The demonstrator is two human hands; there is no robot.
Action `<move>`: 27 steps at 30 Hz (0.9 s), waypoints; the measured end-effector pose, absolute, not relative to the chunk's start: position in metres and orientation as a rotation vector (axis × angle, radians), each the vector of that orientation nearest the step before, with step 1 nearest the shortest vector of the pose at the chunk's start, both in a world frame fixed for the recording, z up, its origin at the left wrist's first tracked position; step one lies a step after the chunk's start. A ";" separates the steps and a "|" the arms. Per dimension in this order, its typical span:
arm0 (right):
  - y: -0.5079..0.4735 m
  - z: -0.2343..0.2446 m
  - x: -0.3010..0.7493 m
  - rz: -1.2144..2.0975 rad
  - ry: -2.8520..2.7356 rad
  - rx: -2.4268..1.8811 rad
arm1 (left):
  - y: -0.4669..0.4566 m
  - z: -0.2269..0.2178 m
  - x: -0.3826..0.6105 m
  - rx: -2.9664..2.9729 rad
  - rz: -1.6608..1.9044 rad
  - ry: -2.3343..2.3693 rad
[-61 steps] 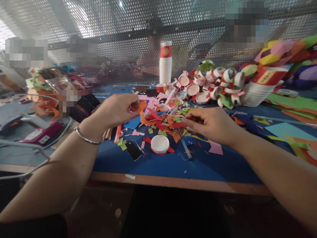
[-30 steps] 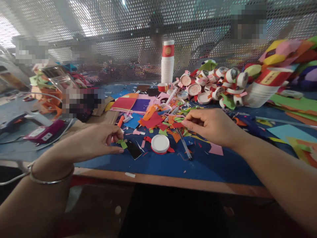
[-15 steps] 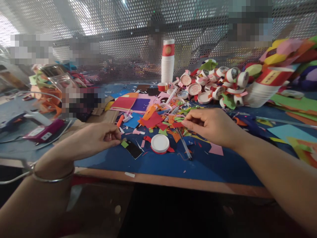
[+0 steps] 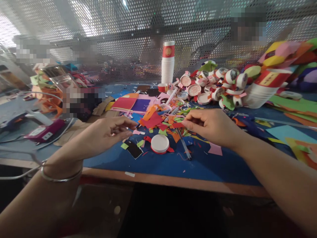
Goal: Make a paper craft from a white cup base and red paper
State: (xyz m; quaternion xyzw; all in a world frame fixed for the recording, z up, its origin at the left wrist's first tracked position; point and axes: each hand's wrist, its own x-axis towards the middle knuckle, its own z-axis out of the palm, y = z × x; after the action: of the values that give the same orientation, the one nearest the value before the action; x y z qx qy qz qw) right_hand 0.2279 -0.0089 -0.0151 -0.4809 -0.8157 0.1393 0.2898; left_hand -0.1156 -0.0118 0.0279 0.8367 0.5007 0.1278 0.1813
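My right hand (image 4: 210, 127) pinches a small red piece of paper (image 4: 176, 125) between thumb and fingertips, over the paper scraps. My left hand (image 4: 109, 134) hovers left of the scraps with thumb and fingers apart, nothing visible in it. Between the hands lies a cup base (image 4: 159, 143), round and white on top, with red tabs sticking out at its sides. Beside it is a black rectangle (image 4: 134, 149) with a green paper scrap (image 4: 140, 143) near its upper edge. A clear pen-like stick (image 4: 184, 145) lies below my right hand.
Cut paper scraps (image 4: 152, 119) spread across the blue table (image 4: 158, 168). Behind them stand a stack of paper cups (image 4: 167, 66) and a heap of cut cup pieces (image 4: 198, 87). More stacked cups (image 4: 268, 87) lean at right. A purple power adapter (image 4: 44, 130) with cables sits left.
My left hand has opened and moved right, toward the scraps. A green paper scrap now lies by the black rectangle's upper right. My right hand stays nearly still with the red paper.
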 end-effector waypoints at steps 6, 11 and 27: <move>-0.009 -0.015 0.227 0.343 -2.203 -1.260 | -0.017 0.027 -0.135 2.445 0.110 1.467; -0.008 -0.017 0.227 0.347 -2.197 -1.251 | -0.017 0.024 -0.137 2.538 -0.031 1.324; -0.007 -0.019 0.228 0.339 -2.202 -1.228 | -0.019 0.023 -0.132 2.474 0.118 1.357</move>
State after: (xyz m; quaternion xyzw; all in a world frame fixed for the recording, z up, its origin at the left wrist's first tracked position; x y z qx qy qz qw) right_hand 0.2277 -0.0073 -0.0186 -0.4613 -0.8272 0.1274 0.2945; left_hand -0.1323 -0.0191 0.0234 0.8650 0.4745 0.0411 0.1583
